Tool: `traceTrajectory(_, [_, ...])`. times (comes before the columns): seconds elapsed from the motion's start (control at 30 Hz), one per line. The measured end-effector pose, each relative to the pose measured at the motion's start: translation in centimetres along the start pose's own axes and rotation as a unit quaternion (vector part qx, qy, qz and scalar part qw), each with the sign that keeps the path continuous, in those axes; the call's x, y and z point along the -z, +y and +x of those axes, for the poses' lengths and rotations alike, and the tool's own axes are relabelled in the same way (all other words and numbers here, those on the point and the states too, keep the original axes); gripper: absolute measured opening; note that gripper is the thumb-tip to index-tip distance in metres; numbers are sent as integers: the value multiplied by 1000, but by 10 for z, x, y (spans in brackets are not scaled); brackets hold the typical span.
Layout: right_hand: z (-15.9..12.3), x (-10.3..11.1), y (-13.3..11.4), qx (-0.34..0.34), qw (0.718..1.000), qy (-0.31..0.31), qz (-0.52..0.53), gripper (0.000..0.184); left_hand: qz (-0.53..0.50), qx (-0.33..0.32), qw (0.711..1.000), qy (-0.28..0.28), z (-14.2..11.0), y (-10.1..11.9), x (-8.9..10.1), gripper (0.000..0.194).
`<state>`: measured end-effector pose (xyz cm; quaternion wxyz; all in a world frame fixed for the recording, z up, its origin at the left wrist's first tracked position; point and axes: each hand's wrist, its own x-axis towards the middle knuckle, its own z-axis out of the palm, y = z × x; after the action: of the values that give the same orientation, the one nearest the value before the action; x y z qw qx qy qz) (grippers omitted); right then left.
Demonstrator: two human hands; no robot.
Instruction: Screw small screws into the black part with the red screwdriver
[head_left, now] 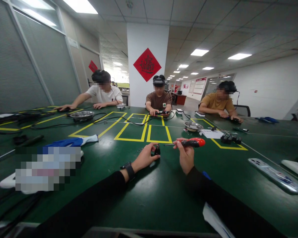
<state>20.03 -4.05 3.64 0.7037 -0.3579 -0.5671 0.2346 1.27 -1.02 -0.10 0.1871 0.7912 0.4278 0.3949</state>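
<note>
My left hand (145, 158) pinches a small black part (157, 150) that stands on the green table (164, 188); a dark watch sits on that wrist. My right hand (186, 155) is closed round a screwdriver with a red and black handle (192, 142). Its thin shaft points left toward the small black part, its tip a little short of it. Both my sleeves are black.
Three other people sit across the table, hands on their own work. Two metal bowls (82, 115) (193, 126), cables, a blue cloth (67, 142), a paper sheet (211, 133), small black parts (230, 138) and a power strip (275, 175) lie around. Yellow tape marks rectangles on the table.
</note>
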Motion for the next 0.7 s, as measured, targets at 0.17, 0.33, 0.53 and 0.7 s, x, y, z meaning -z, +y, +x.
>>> traceTrajectory(0.17, [6,2,24,-112,993,-14,23,30,-4,-11,999,34,4,-5,17,43])
traceTrajectory(0.33, [8,7,39,-182,983,-24,11,35,108,113,981,111,13,-47,44,26])
traceTrajectory(0.53, [10,11,43,-234,970,55,45,35,136,171,972,88,12,-79,50,20])
traceTrajectory(0.7, [9,8,41,-320,929,17,187,38,142,174,971,83,10,-77,48,17])
